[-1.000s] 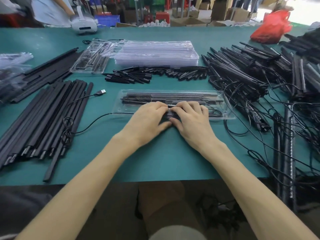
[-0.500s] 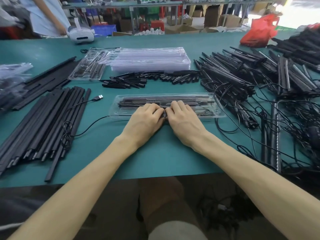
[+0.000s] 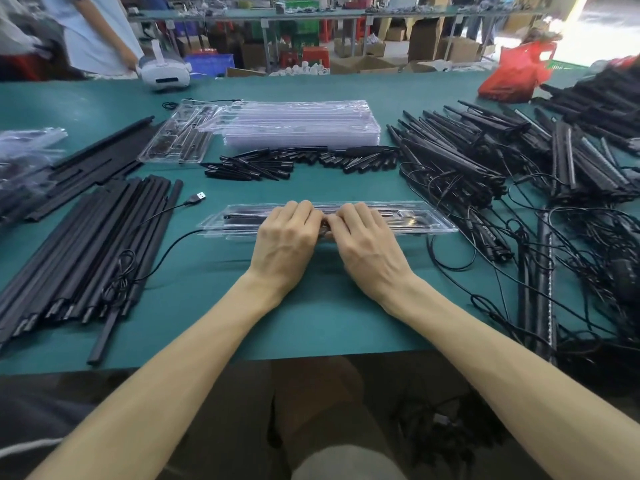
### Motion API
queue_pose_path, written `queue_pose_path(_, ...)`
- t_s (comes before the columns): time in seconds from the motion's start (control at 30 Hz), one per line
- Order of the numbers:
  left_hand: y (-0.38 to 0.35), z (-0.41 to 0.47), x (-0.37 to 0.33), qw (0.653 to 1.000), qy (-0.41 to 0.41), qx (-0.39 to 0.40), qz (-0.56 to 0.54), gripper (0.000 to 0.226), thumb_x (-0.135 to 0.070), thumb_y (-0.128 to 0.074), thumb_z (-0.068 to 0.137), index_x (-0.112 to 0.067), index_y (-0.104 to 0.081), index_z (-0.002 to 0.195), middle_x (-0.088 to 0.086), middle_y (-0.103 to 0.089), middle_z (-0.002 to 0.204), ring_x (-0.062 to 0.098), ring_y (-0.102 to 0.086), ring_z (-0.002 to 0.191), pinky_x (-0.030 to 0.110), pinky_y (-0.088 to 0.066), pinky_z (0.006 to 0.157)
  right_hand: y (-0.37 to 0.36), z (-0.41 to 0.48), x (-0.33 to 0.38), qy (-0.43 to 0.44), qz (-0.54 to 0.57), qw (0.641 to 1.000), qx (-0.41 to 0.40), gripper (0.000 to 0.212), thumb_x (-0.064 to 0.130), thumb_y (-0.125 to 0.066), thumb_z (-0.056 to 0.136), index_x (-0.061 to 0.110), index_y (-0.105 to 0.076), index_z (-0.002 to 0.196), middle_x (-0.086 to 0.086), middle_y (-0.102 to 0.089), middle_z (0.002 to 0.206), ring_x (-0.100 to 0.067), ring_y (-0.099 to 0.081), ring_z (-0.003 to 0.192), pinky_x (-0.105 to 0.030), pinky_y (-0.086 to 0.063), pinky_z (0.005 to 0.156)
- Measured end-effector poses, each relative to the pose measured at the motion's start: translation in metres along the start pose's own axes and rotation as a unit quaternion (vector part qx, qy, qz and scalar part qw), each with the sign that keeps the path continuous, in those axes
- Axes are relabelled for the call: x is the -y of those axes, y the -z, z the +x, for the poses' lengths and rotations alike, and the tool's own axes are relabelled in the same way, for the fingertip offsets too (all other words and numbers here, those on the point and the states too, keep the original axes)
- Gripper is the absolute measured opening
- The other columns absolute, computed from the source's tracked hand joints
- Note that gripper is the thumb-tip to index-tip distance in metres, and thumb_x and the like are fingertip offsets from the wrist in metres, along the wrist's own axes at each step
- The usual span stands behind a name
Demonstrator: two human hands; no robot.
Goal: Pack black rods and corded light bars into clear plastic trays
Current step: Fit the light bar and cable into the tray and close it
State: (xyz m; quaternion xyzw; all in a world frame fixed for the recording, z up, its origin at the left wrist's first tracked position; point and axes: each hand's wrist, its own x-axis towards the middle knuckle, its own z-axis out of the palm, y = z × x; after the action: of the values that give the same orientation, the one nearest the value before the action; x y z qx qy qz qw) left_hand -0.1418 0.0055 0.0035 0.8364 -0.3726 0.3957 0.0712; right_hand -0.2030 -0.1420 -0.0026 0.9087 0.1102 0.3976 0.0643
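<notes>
A clear plastic tray lies in front of me on the green table, with black rods and a light bar inside it. My left hand and my right hand rest side by side on the tray's middle. Their fingers curl over it, and the thumbs and forefingers pinch a small black bunch of cord between them. The cord runs out of the tray's left end to a USB plug. What lies under the palms is hidden.
Long black rods lie at the left and a tangled heap of corded light bars at the right. Behind the tray are short black pieces, a stack of clear trays and a filled tray. A person stands far left.
Both hands stay on the tray's middle and their fingers have drawn closer together over the black cord. My head has tipped up, so more of the room shows.
</notes>
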Motion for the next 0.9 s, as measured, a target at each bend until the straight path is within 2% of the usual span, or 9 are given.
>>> queue_pose_path(0.13,-0.001,-0.002,0.004,0.999,0.011,-0.018,-0.03,0.003,-0.009,-0.07,0.089,-0.011,-0.07,0.088,0.006,-0.063,0.08,0.029,-0.06,0.074,0.04,-0.051,0.069,-0.001,-0.002,-0.003,0.005,0.005,1.0,-0.003,0.025,0.02,-0.049,0.103,0.004,-0.067,0.107,-0.01,-0.064,0.097,-0.031,-0.058,0.086,-0.041,-0.049,0.083)
queue_pose_path(0.2,-0.001,-0.002,0.004,0.999,0.008,-0.023,-0.035,0.008,-0.007,-0.066,0.088,-0.012,-0.071,0.09,0.006,-0.063,0.081,0.03,-0.06,0.075,0.04,-0.05,0.07,-0.001,-0.002,-0.004,0.007,-0.001,1.0,-0.01,0.02,0.014,-0.05,0.098,0.004,-0.066,0.106,-0.01,-0.063,0.095,-0.03,-0.059,0.085,-0.04,-0.049,0.081)
queue_pose_path(0.3,-0.001,-0.003,0.004,0.999,-0.006,-0.023,-0.036,0.012,-0.005,-0.061,0.088,-0.011,-0.071,0.091,0.005,-0.064,0.081,0.03,-0.06,0.075,0.041,-0.051,0.069,-0.002,0.002,-0.002,-0.002,-0.041,0.999,-0.021,0.02,-0.003,-0.048,0.093,0.007,-0.066,0.094,-0.008,-0.06,0.085,-0.028,-0.057,0.076,-0.036,-0.047,0.071)
queue_pose_path(0.47,-0.002,-0.003,0.004,0.999,-0.007,-0.031,-0.04,0.01,-0.003,-0.066,0.082,-0.011,-0.071,0.087,0.006,-0.062,0.077,0.03,-0.061,0.072,0.04,-0.051,0.066,-0.001,0.015,0.0,0.011,-0.085,0.996,-0.011,0.02,-0.008,-0.056,0.083,0.01,-0.06,0.075,-0.008,-0.056,0.073,-0.028,-0.055,0.067,-0.037,-0.045,0.061)
queue_pose_path(0.67,-0.002,-0.003,0.004,0.999,-0.003,-0.025,-0.044,0.014,-0.004,-0.064,0.081,-0.011,-0.071,0.091,0.007,-0.063,0.08,0.031,-0.061,0.075,0.041,-0.051,0.069,-0.005,0.013,-0.004,0.023,-0.08,0.996,-0.023,0.02,-0.007,-0.061,0.083,0.01,-0.061,0.073,-0.009,-0.056,0.072,-0.029,-0.054,0.065,-0.038,-0.046,0.06)
queue_pose_path(0.9,-0.003,-0.002,0.003,0.999,0.006,-0.014,-0.051,0.009,-0.007,-0.06,0.082,-0.009,-0.067,0.088,0.008,-0.063,0.081,0.032,-0.059,0.076,0.042,-0.049,0.07,-0.005,0.01,-0.001,0.008,-0.075,0.996,-0.046,0.021,-0.006,-0.061,0.086,0.011,-0.06,0.074,-0.008,-0.055,0.072,-0.028,-0.054,0.066,-0.037,-0.044,0.06)
